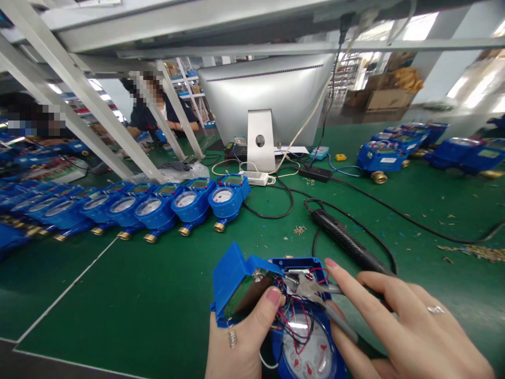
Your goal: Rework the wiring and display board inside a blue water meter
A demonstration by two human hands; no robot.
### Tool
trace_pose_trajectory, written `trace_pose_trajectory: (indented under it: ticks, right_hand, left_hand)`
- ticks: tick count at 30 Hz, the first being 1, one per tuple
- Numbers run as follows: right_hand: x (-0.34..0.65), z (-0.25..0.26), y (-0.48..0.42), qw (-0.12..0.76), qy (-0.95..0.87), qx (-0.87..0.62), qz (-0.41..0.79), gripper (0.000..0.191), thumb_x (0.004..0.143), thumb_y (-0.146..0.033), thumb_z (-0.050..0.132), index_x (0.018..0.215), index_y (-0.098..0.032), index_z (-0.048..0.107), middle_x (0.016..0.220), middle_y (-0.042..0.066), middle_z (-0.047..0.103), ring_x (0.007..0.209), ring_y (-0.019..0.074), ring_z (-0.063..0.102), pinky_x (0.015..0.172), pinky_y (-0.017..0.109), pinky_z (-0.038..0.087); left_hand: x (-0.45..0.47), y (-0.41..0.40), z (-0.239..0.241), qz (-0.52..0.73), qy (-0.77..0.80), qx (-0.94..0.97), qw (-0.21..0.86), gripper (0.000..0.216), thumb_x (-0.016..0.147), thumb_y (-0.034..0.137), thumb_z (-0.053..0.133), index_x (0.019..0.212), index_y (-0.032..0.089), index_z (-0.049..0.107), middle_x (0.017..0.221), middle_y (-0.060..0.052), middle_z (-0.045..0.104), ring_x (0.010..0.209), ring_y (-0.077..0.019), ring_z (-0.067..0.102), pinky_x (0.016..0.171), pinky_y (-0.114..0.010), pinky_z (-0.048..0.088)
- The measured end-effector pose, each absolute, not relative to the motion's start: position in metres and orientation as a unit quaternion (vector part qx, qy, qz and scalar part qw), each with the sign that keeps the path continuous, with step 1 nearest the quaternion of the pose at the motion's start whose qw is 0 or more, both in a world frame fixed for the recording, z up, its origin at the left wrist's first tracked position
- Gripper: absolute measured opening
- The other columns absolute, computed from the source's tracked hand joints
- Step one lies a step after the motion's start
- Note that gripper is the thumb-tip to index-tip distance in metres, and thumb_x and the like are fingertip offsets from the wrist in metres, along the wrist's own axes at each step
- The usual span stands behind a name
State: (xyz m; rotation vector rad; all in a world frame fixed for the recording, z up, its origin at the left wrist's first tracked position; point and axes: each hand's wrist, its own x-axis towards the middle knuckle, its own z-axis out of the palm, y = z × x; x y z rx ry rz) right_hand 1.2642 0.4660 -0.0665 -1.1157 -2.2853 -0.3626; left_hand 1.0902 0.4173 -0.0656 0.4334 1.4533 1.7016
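Note:
My left hand (252, 331) grips a blue plastic cover (229, 281) with a green circuit board on its inner side, tilted up, its thumb on the board's edge. A small metal spring dangles from the cover. Beside it lies an opened blue water meter (302, 345) with a round dial and red, black and yellow wires across it. My right hand (414, 321) is closed round grey-handled pliers (310, 287). Their jaws reach in among the wires between the cover and the meter's upper compartment; what exactly they touch is hard to make out.
A row of blue water meters (150, 208) stands at the left, and more meters (382, 152) at the back right. A black tool with a cord (347, 237) lies by my right hand. Small screws (300, 230) are scattered about. A monitor (264, 100) stands behind; people sit beyond.

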Motion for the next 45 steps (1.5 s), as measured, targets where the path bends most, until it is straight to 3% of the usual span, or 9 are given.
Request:
trace_pose_trajectory:
  ticks: [6, 13, 25, 33, 39, 45]
  right_hand:
    - [1.264, -0.067, 0.466, 0.279, -0.855, -0.415, -0.135, 0.052, 0.087, -0.037, 0.053, 0.138, -0.027, 0.046, 0.098, 0.008, 0.060, 0.080, 0.0258, 0.059, 0.069, 0.040, 0.043]
    - [1.261, -0.070, 0.464, 0.280, -0.850, -0.426, -0.135, 0.048, 0.087, -0.039, 0.052, 0.133, -0.026, 0.052, 0.097, 0.006, 0.063, 0.079, 0.0243, 0.060, 0.067, 0.037, 0.043]
    - [1.269, -0.066, 0.468, 0.266, -0.866, -0.410, -0.103, 0.037, 0.089, -0.035, 0.050, 0.123, -0.027, 0.058, 0.093, 0.004, 0.065, 0.067, 0.0193, 0.064, 0.056, 0.032, 0.048]
    - [1.274, -0.056, 0.479, 0.245, -0.876, -0.407, 0.081, 0.034, 0.081, -0.029, 0.055, 0.113, -0.030, 0.067, 0.084, 0.001, 0.069, 0.064, 0.0160, 0.068, 0.053, 0.023, 0.057]
    - [1.272, -0.053, 0.487, 0.182, -0.866, -0.389, 0.255, 0.040, 0.078, -0.019, 0.055, 0.113, -0.033, 0.067, 0.087, -0.004, 0.071, 0.073, 0.0135, 0.070, 0.060, 0.016, 0.057]
    - [1.269, -0.063, 0.475, 0.270, -0.874, -0.405, 0.000, 0.041, 0.084, -0.029, 0.053, 0.125, -0.026, 0.057, 0.097, 0.004, 0.065, 0.076, 0.0197, 0.066, 0.062, 0.032, 0.057]
  left_hand:
    - [1.090, 0.418, -0.068, 0.678, 0.579, 0.165, 0.423, 0.018, 0.065, 0.032, 0.080, 0.069, 0.015, 0.074, 0.068, -0.007, 0.075, 0.071, -0.0261, 0.071, 0.075, -0.038, 0.058]
    - [1.093, 0.419, -0.067, 0.703, 0.582, 0.162, 0.376, 0.016, 0.061, 0.027, 0.083, 0.069, 0.017, 0.074, 0.070, -0.006, 0.075, 0.079, -0.0269, 0.071, 0.086, -0.041, 0.056]
    - [1.092, 0.416, -0.063, 0.674, 0.596, 0.152, 0.409, 0.016, 0.062, 0.028, 0.083, 0.067, 0.016, 0.074, 0.067, -0.007, 0.075, 0.077, -0.0284, 0.072, 0.082, -0.040, 0.057]
    - [1.082, 0.416, -0.062, 0.651, 0.552, 0.195, 0.483, 0.024, 0.064, 0.029, 0.082, 0.081, 0.013, 0.075, 0.079, -0.009, 0.076, 0.077, -0.0239, 0.070, 0.074, -0.032, 0.058]
    - [1.073, 0.420, -0.058, 0.620, 0.521, 0.215, 0.546, 0.016, 0.068, 0.027, 0.080, 0.066, 0.013, 0.071, 0.066, -0.004, 0.070, 0.064, -0.0160, 0.065, 0.065, -0.024, 0.053]
    - [1.074, 0.421, -0.058, 0.636, 0.517, 0.197, 0.538, 0.015, 0.070, 0.026, 0.078, 0.066, 0.015, 0.071, 0.065, -0.003, 0.069, 0.067, -0.0161, 0.064, 0.068, -0.024, 0.053]
